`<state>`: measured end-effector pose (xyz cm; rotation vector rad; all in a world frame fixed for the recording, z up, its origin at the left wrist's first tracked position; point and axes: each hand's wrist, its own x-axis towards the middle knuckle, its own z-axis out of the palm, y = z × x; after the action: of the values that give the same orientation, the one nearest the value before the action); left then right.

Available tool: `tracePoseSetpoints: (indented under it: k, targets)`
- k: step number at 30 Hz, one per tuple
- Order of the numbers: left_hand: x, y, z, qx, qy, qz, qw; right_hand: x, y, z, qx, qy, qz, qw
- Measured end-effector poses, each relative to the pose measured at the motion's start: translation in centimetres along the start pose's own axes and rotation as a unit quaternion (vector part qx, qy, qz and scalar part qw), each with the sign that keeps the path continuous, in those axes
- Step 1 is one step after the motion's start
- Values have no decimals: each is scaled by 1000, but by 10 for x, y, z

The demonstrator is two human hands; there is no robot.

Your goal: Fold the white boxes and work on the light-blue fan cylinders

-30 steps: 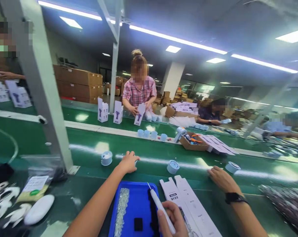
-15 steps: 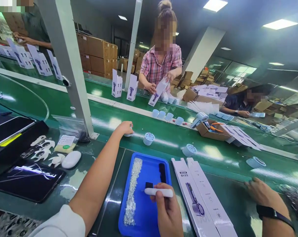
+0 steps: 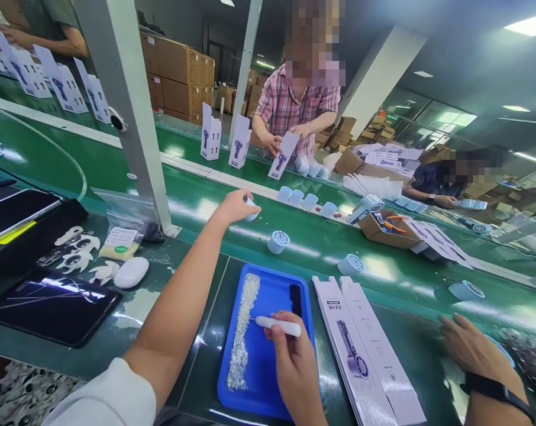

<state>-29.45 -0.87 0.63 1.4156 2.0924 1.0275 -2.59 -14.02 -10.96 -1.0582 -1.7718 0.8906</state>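
My left hand (image 3: 236,208) reaches over the green conveyor belt, its fingers closed around a light-blue round part (image 3: 251,208). Held in my right hand (image 3: 294,355) is a white pen-like tool (image 3: 279,325) with a thin tip. That tip points at a strip of small clear-white pieces (image 3: 241,331) along the left side of a blue tray (image 3: 221,378). I cannot tell whether it touches them. A black strip (image 3: 296,300) lies at the tray's upper right, partly behind my hand. Near my left hand, another light-blue round part (image 3: 278,241) stands on the belt.
Flat printed cartons (image 3: 352,349) lie right of the tray. A co-worker's hand with a black wristband (image 3: 476,349) is at far right. More round parts (image 3: 351,264) sit on the belt. A metal post (image 3: 135,118) rises at left, near a tablet (image 3: 50,307).
My left hand has lifted and moved right with the round part. My right hand has shifted the tool tip left, to the white pieces. The small black square beside the tool is out of sight.
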Motion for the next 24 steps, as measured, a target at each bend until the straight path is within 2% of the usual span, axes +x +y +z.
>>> tracePoseSetpoints:
  k: [4, 11, 17, 24]
  targets:
    - [1, -2, 2, -5, 5, -3, 1000, 0, -1, 1, 9, 4, 9, 1000]
    - [3, -2, 7, -28, -1, -5, 1000, -4, -18, -10, -30, -71, -30, 997]
    - [3, 0, 12, -101, 16, -10, 995, -10, 2, -37, -92, 55, -46, 993]
    - [0, 13, 16, -260, -4, -22, 965, -15, 20, -46, -72, 86, 38, 993]
